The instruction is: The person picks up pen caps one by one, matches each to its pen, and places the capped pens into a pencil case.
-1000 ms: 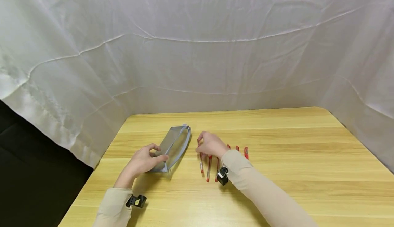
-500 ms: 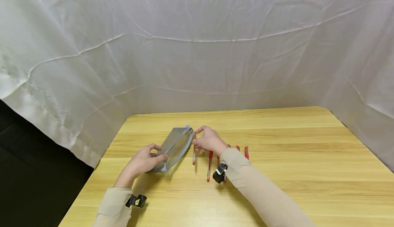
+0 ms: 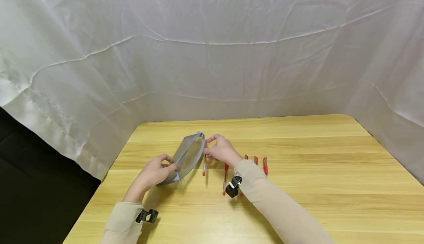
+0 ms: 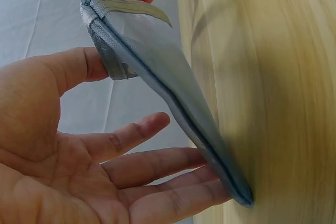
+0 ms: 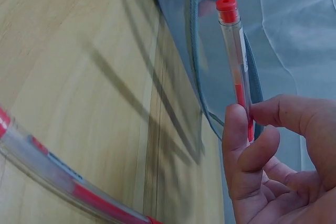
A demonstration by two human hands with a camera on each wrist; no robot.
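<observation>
A grey-blue see-through zip pouch [image 3: 189, 151] stands tilted on the table, its mouth spread apart toward the right. My left hand [image 3: 154, 171] holds its near end; in the left wrist view the thumb is at the mouth and the other fingers reach the lower edge of the pouch [image 4: 157, 72]. Between thumb and forefinger my right hand [image 3: 222, 151] pinches a clear red pen [image 5: 233, 45]. That pen is held at the pouch's mouth, its red end pointing toward the near side, and overlaps the zip edge in the right wrist view.
Several more red pens lie in a row on the wooden table [image 3: 314, 200], including one pen [image 3: 225, 183] below the right hand and another pen [image 3: 265, 165] farther right. The right forearm covers part of the row. A pale curtain [image 3: 232, 78] hangs behind the table.
My right hand has lifted the leftmost pen off the table and carried it left to the pouch's mouth. The left hand has stayed nearly in place while the pouch's mouth has shifted slightly.
</observation>
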